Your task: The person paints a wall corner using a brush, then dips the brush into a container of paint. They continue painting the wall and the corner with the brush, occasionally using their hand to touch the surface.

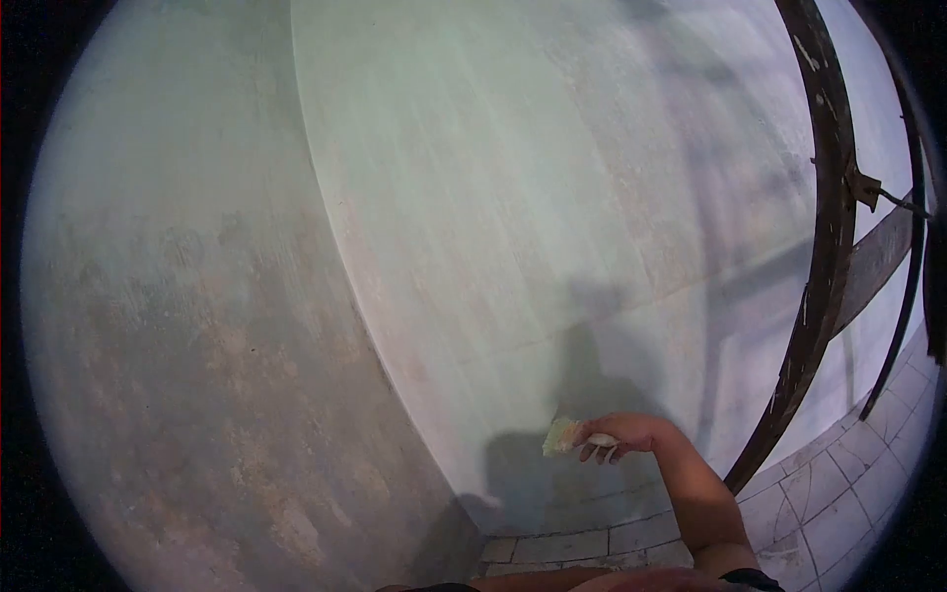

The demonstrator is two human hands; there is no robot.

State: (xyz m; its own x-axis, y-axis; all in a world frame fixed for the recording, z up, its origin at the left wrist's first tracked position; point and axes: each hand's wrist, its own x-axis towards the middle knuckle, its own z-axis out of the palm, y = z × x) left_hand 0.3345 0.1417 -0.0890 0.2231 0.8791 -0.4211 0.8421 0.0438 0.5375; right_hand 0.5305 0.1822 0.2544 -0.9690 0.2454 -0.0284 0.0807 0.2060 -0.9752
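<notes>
My right hand (623,432) is closed around a wide paintbrush (562,437), with pale yellow-green bristles pointing left. Part of its whitish handle shows below my fingers. The bristle end overlaps the lower part of the pale green wall (473,247), close to the shadow of my head and arm. Patches and streaks of uneven colour run over this wall. At the bottom edge a strip of my other arm shows, but my left hand is out of view.
On the left, a second wall (197,395) with worn, brownish plaster meets the pale one at a corner. A dark, paint-spotted frame post (829,197) stands at the right, with a crossbar (878,261) behind it. Pale floor tiles (838,513) run along the wall's foot.
</notes>
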